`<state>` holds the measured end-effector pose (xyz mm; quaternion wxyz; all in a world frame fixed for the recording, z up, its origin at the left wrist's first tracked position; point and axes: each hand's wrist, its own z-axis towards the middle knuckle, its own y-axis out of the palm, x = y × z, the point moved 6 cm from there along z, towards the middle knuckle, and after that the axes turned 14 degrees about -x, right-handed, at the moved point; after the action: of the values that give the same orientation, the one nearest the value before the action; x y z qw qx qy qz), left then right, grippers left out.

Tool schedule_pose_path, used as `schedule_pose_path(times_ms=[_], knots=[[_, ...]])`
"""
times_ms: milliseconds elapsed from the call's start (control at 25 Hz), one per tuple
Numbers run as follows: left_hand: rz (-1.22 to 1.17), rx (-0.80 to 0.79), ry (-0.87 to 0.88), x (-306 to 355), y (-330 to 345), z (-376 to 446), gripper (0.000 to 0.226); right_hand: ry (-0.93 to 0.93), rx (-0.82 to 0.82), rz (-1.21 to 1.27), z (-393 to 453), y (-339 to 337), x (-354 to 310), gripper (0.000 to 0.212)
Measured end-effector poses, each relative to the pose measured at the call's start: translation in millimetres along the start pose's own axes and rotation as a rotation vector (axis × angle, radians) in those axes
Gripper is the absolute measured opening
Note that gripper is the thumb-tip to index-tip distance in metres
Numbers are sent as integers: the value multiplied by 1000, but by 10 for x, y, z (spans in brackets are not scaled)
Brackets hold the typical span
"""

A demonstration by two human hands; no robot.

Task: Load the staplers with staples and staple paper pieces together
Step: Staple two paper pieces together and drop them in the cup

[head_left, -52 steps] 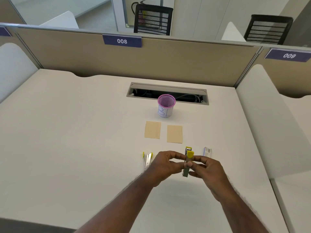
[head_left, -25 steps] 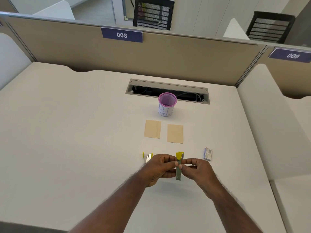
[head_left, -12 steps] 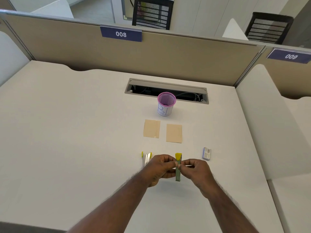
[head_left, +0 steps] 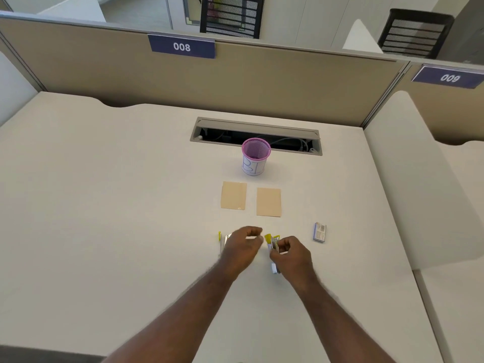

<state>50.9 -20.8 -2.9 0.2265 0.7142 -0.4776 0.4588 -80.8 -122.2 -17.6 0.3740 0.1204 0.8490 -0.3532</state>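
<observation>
The right hand (head_left: 292, 255) curls its thumb and fingers round a small yellow-and-metal stapler (head_left: 272, 248), holding it near the front middle of the pale desk (head_left: 104, 205), yellow end pointing toward the far edge. The left hand (head_left: 242, 248) sits just beside it, apart from the stapler, fingers loosely bent and blurred; whether they pinch anything cannot be told. Behind that hand's left side lies a second yellow-tipped metal stapler (head_left: 222, 241), partly hidden. Two tan rectangular paper pieces (head_left: 234, 195) (head_left: 268, 202) lie side by side toward the desk's middle, a pink mesh cup (head_left: 255, 156) beyond them, near the cable slot (head_left: 256, 134). A small staple box (head_left: 319, 232) lies right of the hands
</observation>
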Motion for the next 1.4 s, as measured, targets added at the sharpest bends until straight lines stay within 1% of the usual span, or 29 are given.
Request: schedule_pose_path(times_ms=[120,240,320,360,440,520,560,640,680,760,880,1080,1200,1320,1400], knots=[[231,147,101,50,-265,21,29,-25,-18,-191,-28,193,20,14],[386,242,179,0,-493,33,35,-19,2,-347,-33,320,20,13],[547,282,155,-102,-617,61,43,-42,-2,-443,-29,389,-31,19],[617,295,115,-175,-679,72,48,-53,-7,-455,-31,395,-46,22],[712,310,23,-337,-819,74,54,-57,24,-362,-33,281,-33,23],[787,324,-26,-485,-959,41,56,-27,141,-189,-34,-11,115,13],[823,327,-38,-549,-1018,19,56,-2,209,-119,-42,-187,243,12],[897,318,-47,-662,-1112,-15,58,40,297,-67,-87,-492,522,18],[934,304,-51,-722,-1142,-21,59,44,305,-71,-119,-586,640,20],[998,261,-67,-838,-1185,-22,60,23,265,-94,-185,-635,794,23],[1070,227,-76,-930,-1194,-20,62,-7,157,-153,-226,-529,882,32],[1099,215,-71,-930,-1175,-38,65,-125,-13,-355,-79,-220,616,29],[1113,213,-61,-910,-1183,-56,71,-75,-13,-457,22,-123,499,22],[1113,208,-73,-929,-1189,-44,64,-26,33,-561,79,-139,442,19],[1116,199,-75,-950,-1199,-26,63,-2,27,-627,112,-136,406,19]])
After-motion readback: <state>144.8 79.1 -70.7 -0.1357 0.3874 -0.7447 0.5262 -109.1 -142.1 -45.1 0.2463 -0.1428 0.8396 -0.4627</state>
